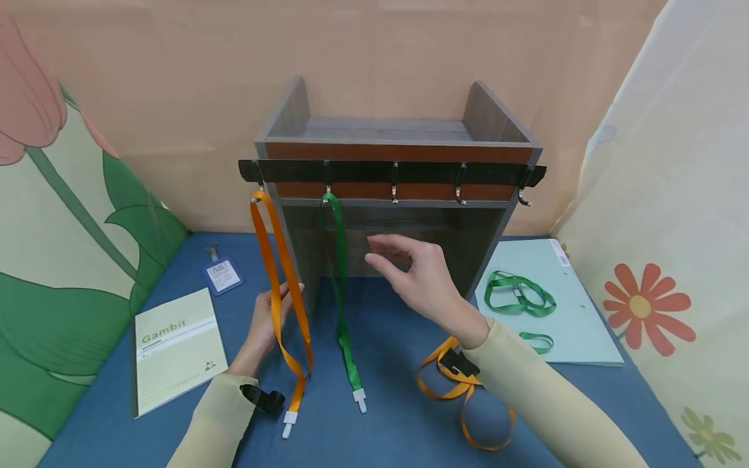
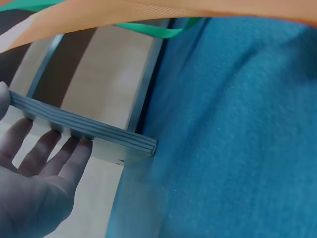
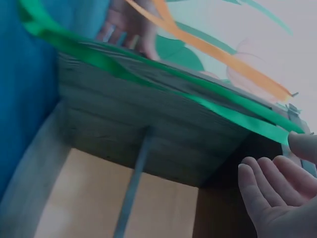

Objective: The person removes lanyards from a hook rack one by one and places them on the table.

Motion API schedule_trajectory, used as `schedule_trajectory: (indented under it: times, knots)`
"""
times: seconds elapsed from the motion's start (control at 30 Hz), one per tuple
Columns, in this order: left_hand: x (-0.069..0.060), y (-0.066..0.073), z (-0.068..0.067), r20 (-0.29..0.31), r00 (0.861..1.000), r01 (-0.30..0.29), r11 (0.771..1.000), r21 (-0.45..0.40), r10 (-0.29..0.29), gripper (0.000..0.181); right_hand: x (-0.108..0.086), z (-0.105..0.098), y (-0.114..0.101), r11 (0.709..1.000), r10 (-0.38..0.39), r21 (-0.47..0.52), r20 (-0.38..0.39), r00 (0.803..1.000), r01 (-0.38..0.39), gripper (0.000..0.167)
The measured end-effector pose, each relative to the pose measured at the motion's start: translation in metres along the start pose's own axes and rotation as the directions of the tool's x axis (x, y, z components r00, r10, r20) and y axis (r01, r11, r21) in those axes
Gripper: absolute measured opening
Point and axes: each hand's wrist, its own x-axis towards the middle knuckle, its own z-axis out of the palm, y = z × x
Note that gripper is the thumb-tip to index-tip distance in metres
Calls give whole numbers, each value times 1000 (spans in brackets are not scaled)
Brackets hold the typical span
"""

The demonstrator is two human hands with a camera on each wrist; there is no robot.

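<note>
Hooks (image 1: pixel 394 192) on the black rail (image 1: pixel 361 171) carry my orange lanyard (image 1: pixel 301 312) leftmost and green lanyard (image 1: pixel 342 260) second, probably spaced so they hang untangled. My left hand (image 1: pixel 261 328) grips the side panel (image 2: pixel 99 130), likely steadying the shelf unit (image 1: pixel 404 152); my right hand (image 1: pixel 424 276), fingers loosely bent with thumb apart, holds nothing.

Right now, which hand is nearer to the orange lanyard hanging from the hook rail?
Left. The left hand is just behind the hanging orange lanyard, gripping the shelf unit; the right hand is farther off, right of the hanging green lanyard.
</note>
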Motion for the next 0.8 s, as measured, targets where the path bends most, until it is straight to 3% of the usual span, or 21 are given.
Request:
schedule_trajectory:
  times: [0.23, 0.47, 0.7, 0.8]
  knots:
    - [-1, -3, 0, -21, 1000, -21, 999, 30, 22, 33, 29, 12, -14, 997, -25, 78, -61, 998, 30, 31]
    - [-2, -5, -1, -21, 999, -38, 999, 35, 39, 28, 44, 26, -25, 964, 14, 265, -109, 994, 15, 31]
    - [9, -34, -3, -32, 998, -56, 998, 21, 57, 25, 56, 32, -32, 918, 58, 396, -127, 990, -3, 22]
    - [9, -36, -4, -24, 998, -57, 998, 24, 58, 25, 57, 34, -35, 894, 82, 447, -123, 989, -19, 19]
